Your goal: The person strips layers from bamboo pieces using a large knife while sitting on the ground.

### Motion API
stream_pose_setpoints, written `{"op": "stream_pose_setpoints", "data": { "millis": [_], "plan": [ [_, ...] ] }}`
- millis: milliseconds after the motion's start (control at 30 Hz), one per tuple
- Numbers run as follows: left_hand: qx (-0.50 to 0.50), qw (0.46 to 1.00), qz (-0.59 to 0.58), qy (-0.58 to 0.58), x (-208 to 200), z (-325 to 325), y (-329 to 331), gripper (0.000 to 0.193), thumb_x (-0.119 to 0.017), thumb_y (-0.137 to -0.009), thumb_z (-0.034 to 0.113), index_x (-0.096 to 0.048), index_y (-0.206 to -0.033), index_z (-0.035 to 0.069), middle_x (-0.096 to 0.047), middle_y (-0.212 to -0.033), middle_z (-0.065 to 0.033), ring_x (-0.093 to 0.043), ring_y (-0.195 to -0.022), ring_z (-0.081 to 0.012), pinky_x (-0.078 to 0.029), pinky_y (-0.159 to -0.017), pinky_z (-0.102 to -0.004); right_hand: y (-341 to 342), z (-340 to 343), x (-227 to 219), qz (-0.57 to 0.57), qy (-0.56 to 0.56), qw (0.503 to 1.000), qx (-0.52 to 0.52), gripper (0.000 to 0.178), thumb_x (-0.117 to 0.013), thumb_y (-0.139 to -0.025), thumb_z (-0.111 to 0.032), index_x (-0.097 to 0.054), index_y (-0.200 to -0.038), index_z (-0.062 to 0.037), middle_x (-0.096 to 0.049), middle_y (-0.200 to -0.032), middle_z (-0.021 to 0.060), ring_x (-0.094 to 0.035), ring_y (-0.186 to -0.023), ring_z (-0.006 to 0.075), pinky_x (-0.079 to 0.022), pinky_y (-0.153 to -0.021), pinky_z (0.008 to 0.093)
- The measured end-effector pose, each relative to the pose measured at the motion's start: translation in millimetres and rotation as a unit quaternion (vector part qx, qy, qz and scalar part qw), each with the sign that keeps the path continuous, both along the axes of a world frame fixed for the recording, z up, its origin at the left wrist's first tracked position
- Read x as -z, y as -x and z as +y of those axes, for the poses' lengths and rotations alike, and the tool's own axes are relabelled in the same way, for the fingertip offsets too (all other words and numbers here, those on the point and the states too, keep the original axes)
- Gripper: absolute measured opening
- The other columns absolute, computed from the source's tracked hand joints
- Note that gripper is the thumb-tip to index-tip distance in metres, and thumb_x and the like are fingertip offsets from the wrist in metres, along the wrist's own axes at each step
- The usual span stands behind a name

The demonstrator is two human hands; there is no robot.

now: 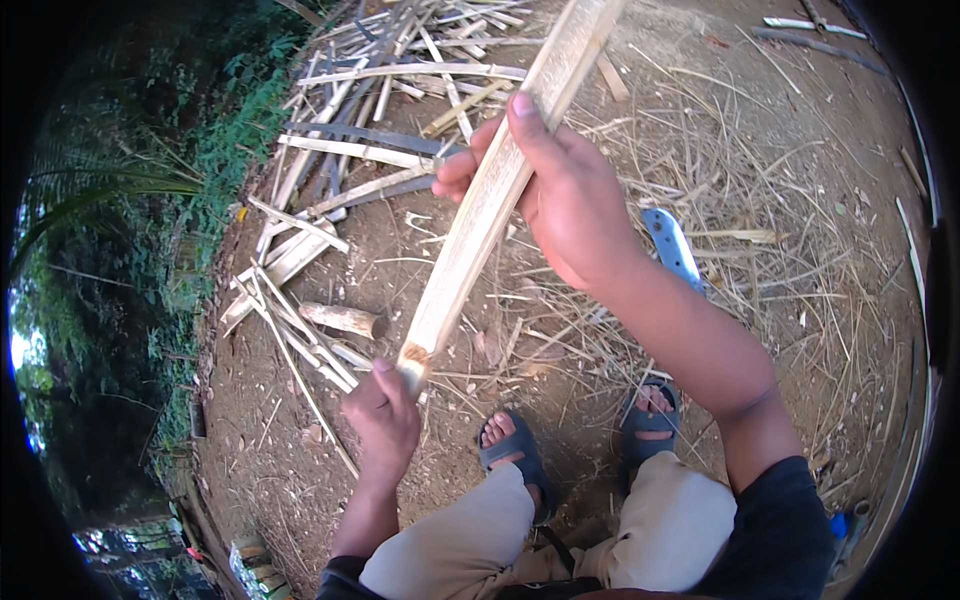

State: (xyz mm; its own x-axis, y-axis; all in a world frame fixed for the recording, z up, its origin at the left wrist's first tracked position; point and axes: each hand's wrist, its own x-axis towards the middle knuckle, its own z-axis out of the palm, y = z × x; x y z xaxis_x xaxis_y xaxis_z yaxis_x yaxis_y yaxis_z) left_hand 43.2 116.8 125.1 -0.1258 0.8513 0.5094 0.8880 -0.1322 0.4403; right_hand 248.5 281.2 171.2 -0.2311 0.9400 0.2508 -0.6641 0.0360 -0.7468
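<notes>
A long, pale strip of split bamboo (478, 215) slants from low left up past the top edge of the head view. My left hand (385, 418) is closed round its lower end, near a brown node mark. Farther up, my right hand (575, 195) grips the strip, thumb along its near face and fingers curled behind it. Below the right wrist, a flat, shiny blue-grey metal piece (672, 248) with small holes lies on the shavings, partly hidden by my forearm.
Split bamboo strips (400, 70) lie in a loose heap at the far left. A short log piece (343, 320) rests near my left hand. Thin shavings (745, 190) cover the dirt ground on the right. My sandalled feet (512, 455) are below; green plants (245, 110) border the left.
</notes>
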Motion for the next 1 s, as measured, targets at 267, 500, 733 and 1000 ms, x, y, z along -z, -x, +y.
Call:
{"op": "stream_pose_setpoints", "data": {
  "millis": [267, 500, 733, 1000],
  "plan": [
    [0.104, 0.986, -0.086, -0.097, -17.4, 49.9, -20.1, 0.025, -0.044, -0.103, 0.023, -0.054, -0.108, 0.000, -0.058, -0.093, -0.0151, -0.059, -0.075, -0.0210, -0.047, -0.064, -0.0342, -18.2, 29.8, -77.5, 0.110, -0.139, 0.981, -0.074, 0.041, -0.048, -0.104, -0.038, -0.056, -0.084, -0.0035, -0.052, -0.059, 0.0045, -0.056, -0.051, 0.0127, -0.048, -0.046, 0.0319],
    [0.124, 0.879, 0.196, -0.416, -107.2, 12.7, 15.4, 0.042, -0.034, -0.104, 0.036, -0.051, -0.122, 0.002, -0.053, -0.121, -0.0191, -0.057, -0.112, -0.0308, -0.050, -0.093, -0.0452, 20.2, -7.4, -146.4, -0.351, -0.474, 0.804, 0.070, 0.030, -0.052, -0.097, -0.027, -0.062, -0.080, -0.0038, -0.057, -0.061, 0.0087, -0.061, -0.054, 0.0188, -0.049, -0.048, 0.0359],
    [0.004, 0.927, 0.246, -0.283, -87.7, -20.1, 14.5, 0.051, -0.036, -0.101, 0.041, -0.059, -0.124, 0.002, -0.053, -0.125, -0.0241, -0.054, -0.119, -0.0382, -0.042, -0.102, -0.0520, 49.3, 23.4, 54.5, -0.660, -0.472, 0.578, -0.082, 0.023, -0.055, -0.095, -0.027, -0.058, -0.091, -0.0042, -0.067, -0.077, 0.0168, -0.070, -0.072, 0.0321, -0.055, -0.063, 0.0461],
    [0.023, 0.949, 0.059, 0.309, 39.8, -15.5, 81.7, 0.037, -0.062, -0.097, 0.025, -0.057, -0.121, -0.003, -0.061, -0.120, -0.0240, -0.061, -0.111, -0.0388, -0.047, -0.096, -0.0467, -5.0, 32.9, 185.5, -0.708, -0.494, 0.486, -0.137, 0.018, -0.056, -0.088, -0.017, -0.063, -0.101, -0.0056, -0.064, -0.075, 0.0146, -0.069, -0.069, 0.0322, -0.053, -0.062, 0.0466]
  ]
}}
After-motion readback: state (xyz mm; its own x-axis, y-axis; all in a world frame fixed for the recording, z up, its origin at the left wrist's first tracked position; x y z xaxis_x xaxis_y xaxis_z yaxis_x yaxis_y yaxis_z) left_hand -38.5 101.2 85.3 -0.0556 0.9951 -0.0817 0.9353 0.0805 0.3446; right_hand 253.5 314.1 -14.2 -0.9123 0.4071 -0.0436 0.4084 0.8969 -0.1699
